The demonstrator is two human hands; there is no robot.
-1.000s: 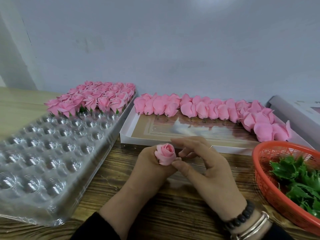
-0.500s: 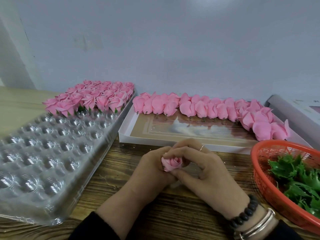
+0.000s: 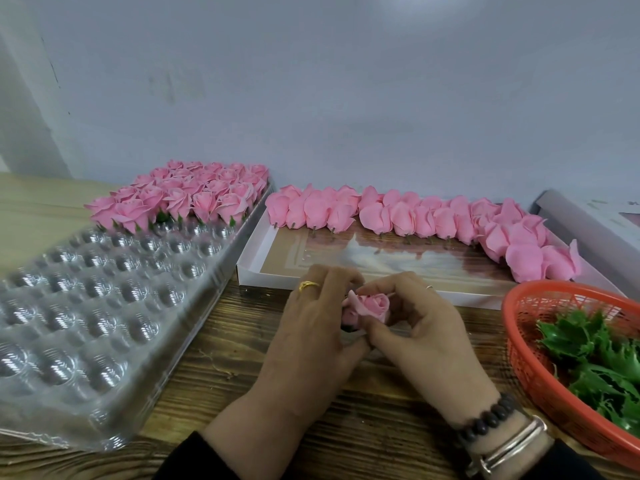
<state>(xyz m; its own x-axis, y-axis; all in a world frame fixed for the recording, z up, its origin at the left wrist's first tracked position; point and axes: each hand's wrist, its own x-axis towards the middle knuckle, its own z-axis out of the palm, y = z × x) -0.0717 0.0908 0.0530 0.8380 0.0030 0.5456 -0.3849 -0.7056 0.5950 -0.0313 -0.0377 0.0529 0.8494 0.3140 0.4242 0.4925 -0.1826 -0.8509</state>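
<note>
Being gripped by the left hand (image 3: 311, 336) and pinched at a petal by the right hand (image 3: 427, 329) above the near tabletop (image 3: 221, 336), the pink rose (image 3: 373, 305) could be torn if pulled hard.

One pink rose (image 3: 372, 306): held just in front of the white tray (image 3: 263, 271), left hand (image 3: 311, 327) curled round its base, right hand (image 3: 426, 334) pinching its side. Row of rosebuds (image 3: 398, 216): along the white tray's far edge. One clear blister tray (image 3: 104, 306): left of the white tray, finished roses (image 3: 180, 199) filling its far end. One red basket (image 3: 519, 341) of green leaves (image 3: 588, 351): right of the white tray. Wooden table (image 3: 242, 358): beneath the white tray.
</note>
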